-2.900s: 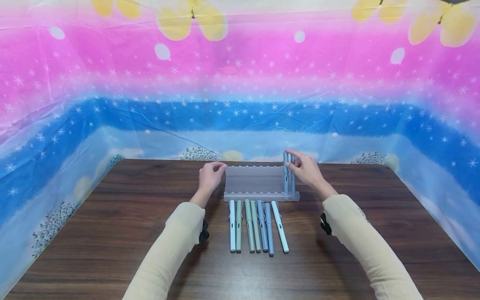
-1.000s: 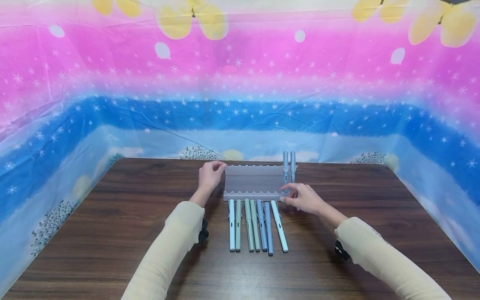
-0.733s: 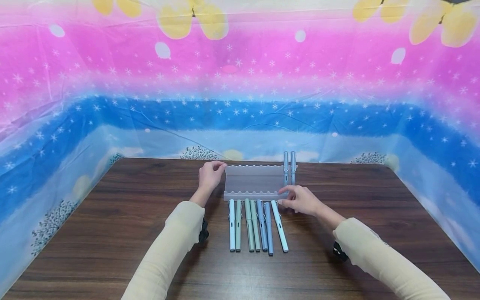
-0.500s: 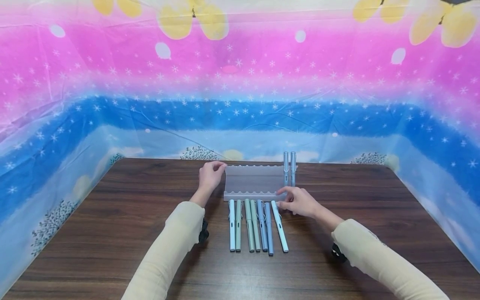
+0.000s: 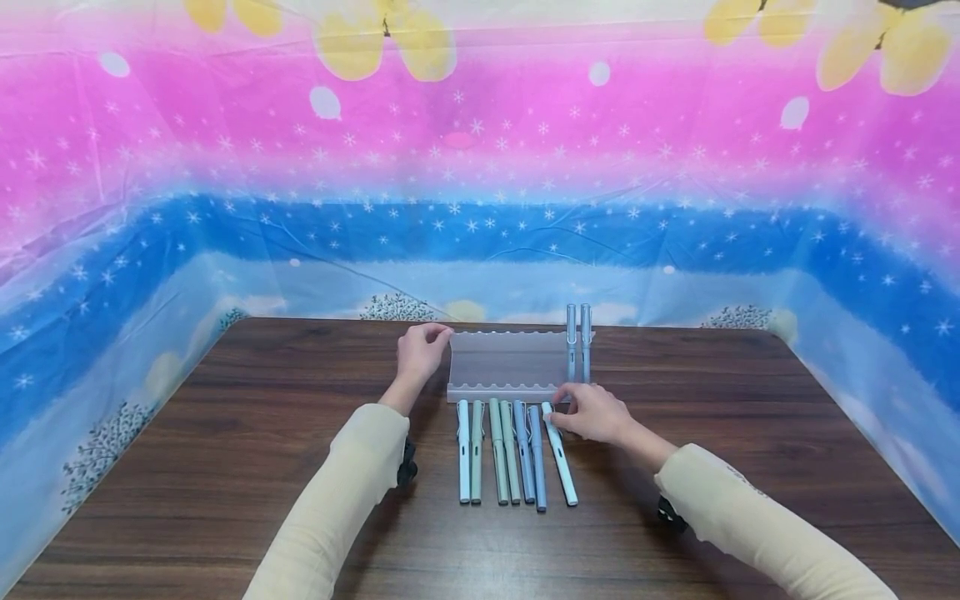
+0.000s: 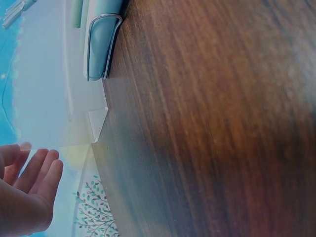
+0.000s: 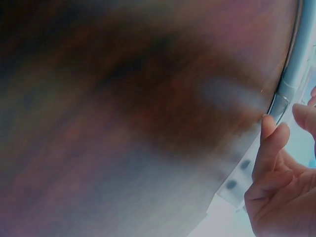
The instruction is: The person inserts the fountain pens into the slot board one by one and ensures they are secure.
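Observation:
My left hand (image 5: pixel 420 354) pinches the upper left corner of a clear pen rack (image 5: pixel 506 360) with scalloped edges. My right hand (image 5: pixel 596 412) has thumb and fingers at the cap end of the rightmost light blue pen (image 5: pixel 561 467), which lies slanted on the table. In the right wrist view that pen's cap (image 7: pixel 296 69) sits between thumb and fingertips. Two blue-grey pens (image 5: pixel 572 333) stand side by side in the rack's right-hand slots. Left of the slanted pen lie a light blue pen (image 5: pixel 464 458), several green pens (image 5: pixel 499 458) and two blue pens (image 5: pixel 538 467).
The rack stands near the back of a dark wooden table (image 5: pixel 300 467). Behind it hangs a pink and blue patterned cloth (image 5: pixel 480 225), which also encloses both sides. Black wrist straps (image 5: pixel 407 463) show below the pale sleeves (image 5: pixel 330 492).
My right hand has let go of a standing pen in the rack, come down past the rack's front edge, and reached the rightmost light blue pen. My left hand has stayed at the corner.

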`<action>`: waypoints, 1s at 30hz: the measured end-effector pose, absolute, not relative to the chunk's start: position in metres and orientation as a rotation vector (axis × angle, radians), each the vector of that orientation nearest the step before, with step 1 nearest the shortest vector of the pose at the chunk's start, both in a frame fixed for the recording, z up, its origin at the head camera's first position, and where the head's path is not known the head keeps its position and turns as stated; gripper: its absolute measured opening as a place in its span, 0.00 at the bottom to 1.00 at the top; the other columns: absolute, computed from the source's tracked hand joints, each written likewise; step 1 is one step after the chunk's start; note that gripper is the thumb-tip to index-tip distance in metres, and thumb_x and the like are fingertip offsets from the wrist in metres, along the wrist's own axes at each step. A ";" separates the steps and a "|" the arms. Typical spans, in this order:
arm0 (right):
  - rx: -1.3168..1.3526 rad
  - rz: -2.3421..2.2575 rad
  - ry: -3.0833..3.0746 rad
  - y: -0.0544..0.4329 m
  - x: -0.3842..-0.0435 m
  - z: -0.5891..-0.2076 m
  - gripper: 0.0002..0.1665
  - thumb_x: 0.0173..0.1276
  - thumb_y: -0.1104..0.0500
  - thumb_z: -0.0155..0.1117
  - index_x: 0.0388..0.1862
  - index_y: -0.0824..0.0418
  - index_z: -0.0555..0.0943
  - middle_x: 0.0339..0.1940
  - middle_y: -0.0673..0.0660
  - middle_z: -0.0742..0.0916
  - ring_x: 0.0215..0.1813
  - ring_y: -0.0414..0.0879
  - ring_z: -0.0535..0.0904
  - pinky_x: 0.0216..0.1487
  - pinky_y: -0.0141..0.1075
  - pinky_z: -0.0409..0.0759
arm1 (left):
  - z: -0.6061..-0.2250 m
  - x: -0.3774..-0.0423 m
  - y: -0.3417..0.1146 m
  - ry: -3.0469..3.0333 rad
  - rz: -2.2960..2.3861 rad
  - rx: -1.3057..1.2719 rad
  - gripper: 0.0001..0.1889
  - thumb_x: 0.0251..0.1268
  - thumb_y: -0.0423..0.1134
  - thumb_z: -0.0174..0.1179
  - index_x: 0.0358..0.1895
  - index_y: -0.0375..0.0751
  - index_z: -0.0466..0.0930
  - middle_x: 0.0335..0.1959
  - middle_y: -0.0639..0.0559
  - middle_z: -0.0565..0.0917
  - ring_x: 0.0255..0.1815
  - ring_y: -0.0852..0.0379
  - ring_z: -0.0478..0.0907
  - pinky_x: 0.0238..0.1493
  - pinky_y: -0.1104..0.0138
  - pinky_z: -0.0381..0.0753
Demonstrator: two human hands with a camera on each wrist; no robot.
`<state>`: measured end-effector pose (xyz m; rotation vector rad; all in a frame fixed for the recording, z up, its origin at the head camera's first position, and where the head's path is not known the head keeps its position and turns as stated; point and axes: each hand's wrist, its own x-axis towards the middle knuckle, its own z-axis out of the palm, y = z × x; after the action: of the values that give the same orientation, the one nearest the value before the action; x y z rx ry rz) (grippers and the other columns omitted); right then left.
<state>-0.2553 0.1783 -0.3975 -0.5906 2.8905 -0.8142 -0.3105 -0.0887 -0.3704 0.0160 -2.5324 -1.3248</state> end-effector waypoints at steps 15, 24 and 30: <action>-0.555 -0.889 2.735 0.186 -0.256 -0.395 0.12 0.62 0.60 0.56 0.43 0.63 0.75 0.16 0.51 0.77 0.14 0.44 0.73 0.18 0.35 0.72 | -0.371 -0.310 -0.089 -2.522 -1.347 -0.004 0.12 0.63 0.41 0.52 0.42 0.37 0.80 0.41 0.45 0.80 0.45 0.49 0.73 0.47 0.58 0.68; -0.541 -0.935 2.632 0.189 -0.260 -0.394 0.15 0.59 0.57 0.61 0.42 0.63 0.73 0.16 0.52 0.78 0.15 0.44 0.72 0.19 0.34 0.70 | -0.372 -0.311 -0.090 -2.535 -1.336 0.008 0.13 0.63 0.42 0.52 0.43 0.38 0.80 0.43 0.45 0.80 0.47 0.49 0.72 0.48 0.58 0.68; -0.534 -0.965 2.605 0.190 -0.260 -0.395 0.20 0.57 0.55 0.63 0.45 0.65 0.72 0.17 0.53 0.78 0.15 0.45 0.72 0.21 0.35 0.70 | -0.372 -0.313 -0.088 -2.534 -1.300 0.012 0.12 0.62 0.41 0.53 0.42 0.37 0.81 0.40 0.45 0.81 0.44 0.49 0.74 0.46 0.58 0.69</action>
<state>-0.2602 0.1897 -0.3952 -0.5342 2.6049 -0.9646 -0.3128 -0.0879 -0.3724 0.0120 -2.5342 -1.2995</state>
